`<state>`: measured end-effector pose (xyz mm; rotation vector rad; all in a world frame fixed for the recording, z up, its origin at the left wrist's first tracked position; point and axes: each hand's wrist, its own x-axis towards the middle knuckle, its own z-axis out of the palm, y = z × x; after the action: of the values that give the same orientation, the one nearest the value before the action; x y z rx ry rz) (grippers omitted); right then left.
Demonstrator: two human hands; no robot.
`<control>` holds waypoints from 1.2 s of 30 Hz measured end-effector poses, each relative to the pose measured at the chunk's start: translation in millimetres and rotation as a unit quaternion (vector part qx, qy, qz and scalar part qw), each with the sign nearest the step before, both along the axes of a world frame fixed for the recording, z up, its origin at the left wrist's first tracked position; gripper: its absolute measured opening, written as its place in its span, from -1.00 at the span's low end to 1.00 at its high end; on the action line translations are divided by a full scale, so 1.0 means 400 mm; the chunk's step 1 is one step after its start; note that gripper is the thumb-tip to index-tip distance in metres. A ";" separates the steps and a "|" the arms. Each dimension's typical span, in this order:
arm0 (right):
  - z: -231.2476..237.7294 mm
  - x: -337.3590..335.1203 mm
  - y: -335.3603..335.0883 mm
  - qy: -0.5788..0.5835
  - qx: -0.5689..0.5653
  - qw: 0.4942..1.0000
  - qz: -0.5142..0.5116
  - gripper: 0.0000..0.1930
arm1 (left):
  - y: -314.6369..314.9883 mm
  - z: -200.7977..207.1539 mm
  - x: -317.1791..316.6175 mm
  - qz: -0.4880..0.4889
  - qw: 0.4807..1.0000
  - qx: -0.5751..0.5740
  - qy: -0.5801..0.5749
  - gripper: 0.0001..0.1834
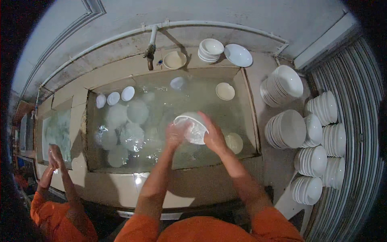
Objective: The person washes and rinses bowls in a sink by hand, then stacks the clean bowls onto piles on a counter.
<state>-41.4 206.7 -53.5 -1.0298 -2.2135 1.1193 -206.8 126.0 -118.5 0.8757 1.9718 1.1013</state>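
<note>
Above the water of a tiled basin (89, 121), a white bowl (196, 130) is tilted with its wet, shiny inside toward me. My right hand (213, 133) is closed on its right rim, thumb and fingers around the edge. My left hand (175, 135) is at the bowl's lower left edge, its slightly blurred fingers reaching over the inside. Below, several pale dishes (133, 137) lie under the cloudy water to the left. A cream dish (225, 91) and a small white dish (128, 93) are in the water toward the far side.
Stacks of white bowls (285, 129) crowd the right ledge beside a ribbed shutter (354, 121). Along the back ledge are a tap (150, 54), a cream bowl (174, 60), stacked bowls (211, 49) and a white plate (238, 55). At left, another person's hands (54, 156) are near a smaller basin (56, 129).
</note>
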 end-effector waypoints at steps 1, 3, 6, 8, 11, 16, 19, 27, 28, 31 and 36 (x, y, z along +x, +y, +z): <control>0.013 0.013 0.008 -0.029 0.040 0.997 0.066 -0.32 | 0.019 0.093 -0.026 -0.060 0.986 0.010 0.153 -0.66; 0.027 0.009 0.000 -0.088 0.063 0.992 0.066 -0.28 | 0.039 0.117 -0.056 -0.095 0.962 0.113 0.229 -0.66; 0.066 0.030 0.022 -0.158 0.141 0.971 0.107 -0.24 | 0.047 0.066 -0.030 -0.067 0.940 0.207 0.263 -0.64; 0.088 0.067 0.028 -0.167 0.190 0.957 0.144 -0.24 | 0.049 -0.015 0.006 -0.024 0.996 0.033 0.085 -0.61; 0.104 0.180 -0.002 -0.094 0.149 0.983 -0.054 -0.30 | 0.082 -0.085 0.057 -0.145 0.986 0.022 0.082 -0.59; 0.088 0.553 -0.154 -0.044 -0.058 0.943 -0.326 -0.42 | 0.099 -0.369 0.085 -0.107 0.950 -0.238 0.172 -0.32; 0.158 0.643 -0.209 -0.044 -0.197 0.883 -0.424 -0.41 | 0.077 -0.571 -0.038 -0.240 0.911 -0.233 0.239 -0.34; 0.102 0.944 -0.242 -0.159 -0.098 0.806 -0.562 -0.48 | 0.203 -0.630 0.159 -0.177 0.980 -0.054 -0.071 -0.47; 0.062 0.982 -0.231 -0.195 -0.065 0.809 -0.551 -0.48 | 0.210 -0.620 0.167 -0.170 0.983 -0.074 0.012 -0.48; -0.049 1.068 -0.230 -0.251 -0.035 0.796 -0.550 -0.47 | 0.241 -0.616 0.193 -0.196 0.961 -0.123 0.150 -0.51; 0.060 0.867 -0.188 -0.267 0.048 0.806 -0.526 -0.46 | 0.191 -0.637 0.030 -0.262 0.920 -0.197 0.216 -0.53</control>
<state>305.4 131.7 -29.6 -2.2952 -1.4840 0.1973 -194.7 202.5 -373.4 1.3898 2.0109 0.1970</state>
